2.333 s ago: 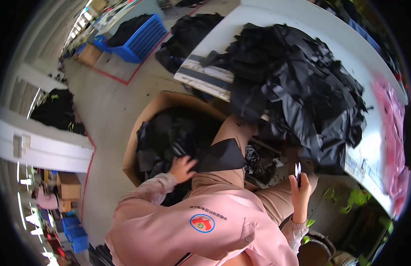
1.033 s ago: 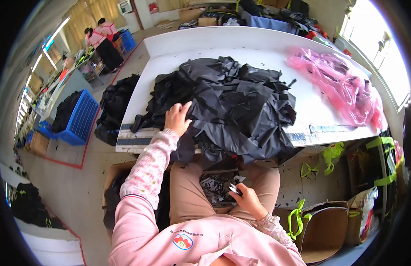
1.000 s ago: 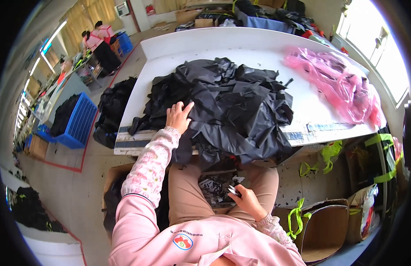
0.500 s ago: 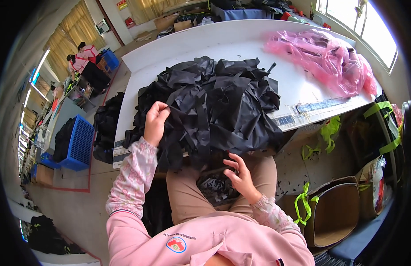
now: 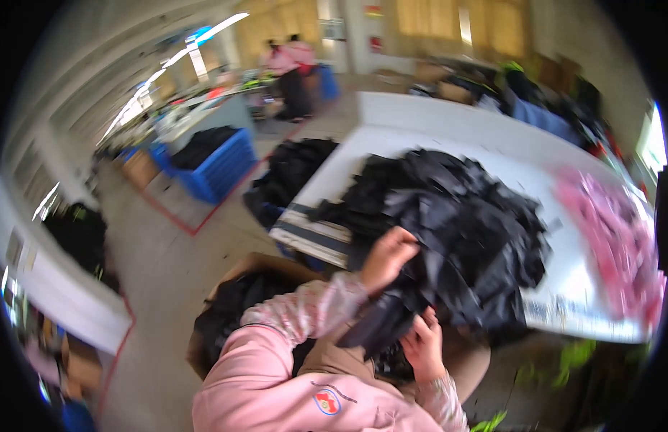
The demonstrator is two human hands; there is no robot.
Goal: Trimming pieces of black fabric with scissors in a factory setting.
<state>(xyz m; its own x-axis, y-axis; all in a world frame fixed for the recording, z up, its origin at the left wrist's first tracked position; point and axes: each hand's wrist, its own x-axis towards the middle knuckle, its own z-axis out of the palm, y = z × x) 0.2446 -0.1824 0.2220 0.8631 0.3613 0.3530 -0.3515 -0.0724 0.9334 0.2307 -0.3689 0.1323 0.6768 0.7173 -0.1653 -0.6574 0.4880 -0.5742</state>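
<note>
White table (image 5: 564,286), black fabric (image 5: 463,223), blue-rimmed logo (image 5: 326,402)

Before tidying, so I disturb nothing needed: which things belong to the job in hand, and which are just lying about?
Likely the job's:
black heap, with the left hand and right hand near its edge
white table beneath it

Seemingly lying about:
pink plastic
blue crate

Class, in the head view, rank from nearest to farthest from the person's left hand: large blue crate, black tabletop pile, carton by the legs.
1. Black pile: at the left hand.
2. Carton: to its left.
3. Blue crate: beyond, at upper left.
</note>
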